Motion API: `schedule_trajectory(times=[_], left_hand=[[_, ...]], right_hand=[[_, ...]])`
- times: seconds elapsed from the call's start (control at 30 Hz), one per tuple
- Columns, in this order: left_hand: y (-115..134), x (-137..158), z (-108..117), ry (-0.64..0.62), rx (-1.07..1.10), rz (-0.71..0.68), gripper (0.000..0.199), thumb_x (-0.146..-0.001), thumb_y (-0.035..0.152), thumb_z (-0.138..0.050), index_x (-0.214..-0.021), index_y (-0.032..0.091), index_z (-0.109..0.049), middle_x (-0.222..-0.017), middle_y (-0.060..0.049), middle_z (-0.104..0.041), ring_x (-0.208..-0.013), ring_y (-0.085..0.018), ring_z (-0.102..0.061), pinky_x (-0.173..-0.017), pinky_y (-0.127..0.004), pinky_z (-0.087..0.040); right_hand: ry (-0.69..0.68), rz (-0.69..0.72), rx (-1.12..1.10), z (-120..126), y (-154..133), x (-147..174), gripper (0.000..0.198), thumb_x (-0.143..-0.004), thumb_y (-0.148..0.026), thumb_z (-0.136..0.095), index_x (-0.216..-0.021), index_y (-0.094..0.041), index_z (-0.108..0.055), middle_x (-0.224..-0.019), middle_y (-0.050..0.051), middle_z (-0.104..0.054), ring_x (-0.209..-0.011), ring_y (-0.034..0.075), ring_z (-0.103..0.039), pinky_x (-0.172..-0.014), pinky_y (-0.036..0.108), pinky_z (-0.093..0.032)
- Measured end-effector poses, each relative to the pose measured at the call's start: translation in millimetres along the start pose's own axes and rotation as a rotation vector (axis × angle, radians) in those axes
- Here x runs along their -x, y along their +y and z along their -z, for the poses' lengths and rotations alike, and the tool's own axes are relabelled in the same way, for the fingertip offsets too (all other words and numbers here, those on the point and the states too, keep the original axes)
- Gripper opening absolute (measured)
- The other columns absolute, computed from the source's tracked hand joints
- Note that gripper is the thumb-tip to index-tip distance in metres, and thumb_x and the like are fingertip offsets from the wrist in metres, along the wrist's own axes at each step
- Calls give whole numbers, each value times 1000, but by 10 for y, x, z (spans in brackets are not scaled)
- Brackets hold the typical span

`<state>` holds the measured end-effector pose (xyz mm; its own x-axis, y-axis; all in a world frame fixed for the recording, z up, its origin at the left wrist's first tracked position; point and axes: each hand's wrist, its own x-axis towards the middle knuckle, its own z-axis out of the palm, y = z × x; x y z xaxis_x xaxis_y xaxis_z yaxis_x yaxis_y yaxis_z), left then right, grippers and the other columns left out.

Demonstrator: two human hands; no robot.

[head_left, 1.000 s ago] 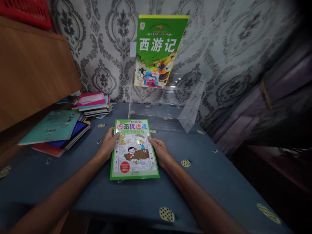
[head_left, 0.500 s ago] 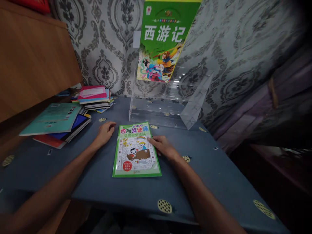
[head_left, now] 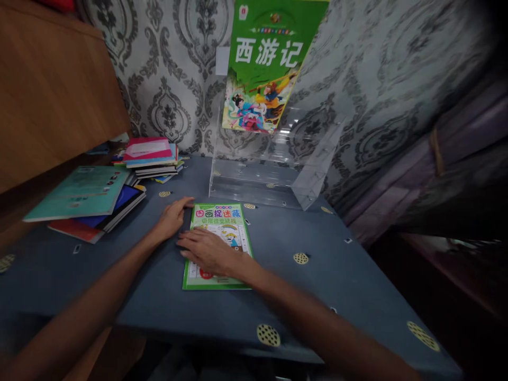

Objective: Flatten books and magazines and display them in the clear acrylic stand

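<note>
A green-bordered picture book (head_left: 219, 217) with a cartoon cover and Chinese title lies face up on the table. Across its left and middle part rests my right hand (head_left: 212, 253), palm down with the fingers stretched out toward the left edge. It covers much of the cover drawing. Just by the book's top left corner is my left hand (head_left: 171, 219), its fingers extended; whether they touch the corner I cannot tell. Neither hand grips anything.
Behind the book stands a clear acrylic rack (head_left: 257, 185) with a green book (head_left: 273, 58) upright in its top tier. Teal and blue books (head_left: 83, 190) lie at the left, near another book stack (head_left: 153, 156). A wooden cabinet (head_left: 55, 90) borders the blue tablecloth (head_left: 317, 291).
My right hand has moved left from the book's right edge onto its cover and now lies flat. The left hand has shifted slightly right, to the book's top left corner.
</note>
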<state>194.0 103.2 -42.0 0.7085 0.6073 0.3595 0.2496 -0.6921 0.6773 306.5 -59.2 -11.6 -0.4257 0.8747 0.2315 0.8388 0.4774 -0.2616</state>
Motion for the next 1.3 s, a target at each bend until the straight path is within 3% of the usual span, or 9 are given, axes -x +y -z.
schedule_trajectory(times=[0.2, 0.3, 0.47, 0.63, 0.9, 1.13, 1.3], left_hand=[[-69, -25, -6, 17, 77, 29, 55, -77, 18, -40, -128, 15, -60, -111, -11, -76, -104, -25, -69, -98, -43, -51], [-75, -32, -7, 8, 131, 67, 54, -76, 18, -42, -127, 17, -60, -111, -10, -75, -99, -24, -71, -92, -41, -54], [-39, -34, 10, 4, 109, 56, 50, -77, 19, -42, -123, 18, -60, -113, -10, -76, -107, -25, -69, -102, -43, -49], [-3, -28, 29, -4, 49, 43, 47, -78, 20, -43, -122, 20, -60, -111, -9, -77, -113, -28, -66, -106, -47, -45], [67, -3, 30, -3, -10, 51, 38, -82, 23, -43, -116, 20, -60, -114, -10, -76, -114, -30, -66, -103, -47, -45], [114, 12, 19, 11, -10, 49, 31, -83, 27, -48, -110, 22, -61, -114, -9, -76, -110, -28, -67, -101, -46, -46], [131, 26, -5, -10, -72, 18, 31, -86, 28, -46, -112, 21, -60, -115, -11, -75, -110, -29, -66, -99, -46, -47]], right_hand=[[-23, -56, -57, -10, 326, -173, 32, -103, -20, -42, -130, -16, -59, -132, 12, -66, -121, 22, -62, -105, 40, -50], [4, -21, -107, -37, 486, -194, 33, -103, -16, -40, -131, -18, -58, -143, 12, -59, -134, 20, -53, -112, 40, -44], [37, -92, -97, -66, 645, -159, 35, -102, -20, -44, -134, -14, -58, -148, 16, -53, -141, 23, -46, -117, 43, -38], [89, -241, -57, 23, 779, 40, 40, -102, -30, -48, -139, -17, -54, -152, 15, -50, -145, 26, -41, -118, 47, -37], [169, -477, -48, 111, 1037, 553, 44, -101, -32, -47, -139, -13, -55, -152, 18, -48, -145, 29, -40, -121, 51, -31], [220, -479, -85, 71, 1101, 741, 47, -99, -39, -46, -141, -18, -54, -155, 15, -46, -146, 29, -39, -120, 55, -31], [183, -469, -31, 109, 952, 804, 49, -100, -41, -46, -144, -20, -52, -156, 14, -45, -148, 29, -36, -121, 56, -28]])
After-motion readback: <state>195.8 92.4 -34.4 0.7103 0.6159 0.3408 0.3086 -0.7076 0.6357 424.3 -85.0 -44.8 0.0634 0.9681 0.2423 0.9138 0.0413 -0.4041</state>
